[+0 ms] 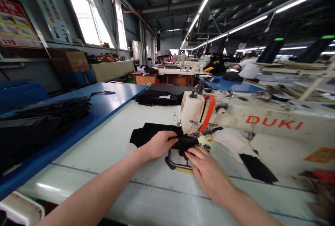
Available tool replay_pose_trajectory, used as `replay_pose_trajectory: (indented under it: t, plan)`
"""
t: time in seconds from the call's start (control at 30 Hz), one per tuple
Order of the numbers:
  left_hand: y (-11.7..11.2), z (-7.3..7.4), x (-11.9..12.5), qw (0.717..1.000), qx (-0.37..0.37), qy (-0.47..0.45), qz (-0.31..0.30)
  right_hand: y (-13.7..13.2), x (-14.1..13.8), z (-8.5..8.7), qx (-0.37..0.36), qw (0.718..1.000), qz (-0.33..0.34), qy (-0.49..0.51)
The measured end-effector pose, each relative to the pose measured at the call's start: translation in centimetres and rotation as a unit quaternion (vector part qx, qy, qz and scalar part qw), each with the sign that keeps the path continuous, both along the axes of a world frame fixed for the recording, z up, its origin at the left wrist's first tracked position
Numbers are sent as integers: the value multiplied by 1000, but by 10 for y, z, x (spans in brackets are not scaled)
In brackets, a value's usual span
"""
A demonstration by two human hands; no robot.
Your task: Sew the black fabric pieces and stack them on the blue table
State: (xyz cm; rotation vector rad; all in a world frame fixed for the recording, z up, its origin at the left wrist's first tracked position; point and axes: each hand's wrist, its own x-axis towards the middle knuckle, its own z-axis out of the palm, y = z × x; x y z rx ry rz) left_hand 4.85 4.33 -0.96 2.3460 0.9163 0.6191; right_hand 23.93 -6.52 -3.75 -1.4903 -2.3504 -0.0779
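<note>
A dark piece of black fabric (150, 132) lies flat on the sewing machine's pale table, its right part reaching under the head of the white sewing machine (195, 114). My left hand (162, 144) is closed, thumb and fingers pinching the fabric just left of the needle area. On the near side of the needle area, my right hand (205, 161) has its fingers drawn together on the fabric's front edge. Between the hands shows a metal plate (179, 159) with a yellow strip along its front. The needle and presser foot are hard to make out.
Folded black fabric (157, 97) sits behind the machine head. To the left, a blue table (117, 95) carries a black fabric pile (52, 118). White cloth (232, 142) and a black scrap (258, 166) lie under the machine arm. A co-worker (247, 67) sits farther back.
</note>
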Motion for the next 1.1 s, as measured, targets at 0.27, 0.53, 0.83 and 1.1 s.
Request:
replay_pose_trajectory:
  t: [0.27, 0.53, 0.83, 1.1]
  plan:
    - [-2, 1, 0, 1000, -8, -3, -3, 0, -1, 0, 9, 1000, 5, 11]
    - [-6, 0, -1, 1000, 0, 7, -26, -1, -2, 1, 19, 1000, 1, 16]
    - [-9, -4, -4, 993, 66, 35, -89, -2, -1, 0, 25, 1000, -2, -5]
    - [-17, -3, -5, 987, 94, 48, -121, -13, 7, 5, 31, 999, 3, 9]
